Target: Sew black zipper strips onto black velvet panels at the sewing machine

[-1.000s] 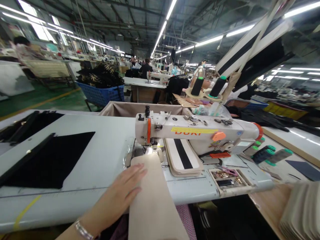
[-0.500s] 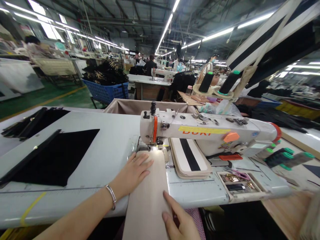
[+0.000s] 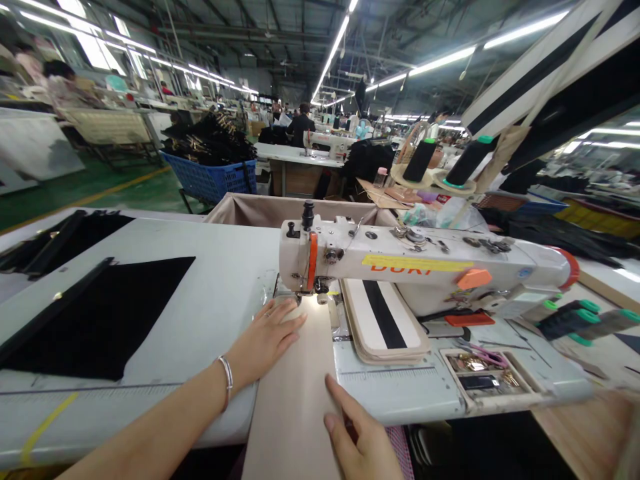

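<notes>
A beige panel (image 3: 295,413) overhangs the worktop's (image 3: 225,267) front edge, your left hand (image 3: 270,343) outspread atop, right hand (image 3: 361,437) touching its right side, grip unclear.

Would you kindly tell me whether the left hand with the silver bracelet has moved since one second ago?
Yes: the left hand is farther forward, closer to the white metal sewing machine.

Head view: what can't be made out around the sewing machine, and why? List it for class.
In the head view:
Beige panel: near end, cut off by the bottom edge; far left corner, covered by the left hand.
Right hand: wrist, cut off by the bottom edge.
Sewing machine: tops of its orange lettering, covered by yellow tape.
Tray: metal parts, too small to identify.
</notes>
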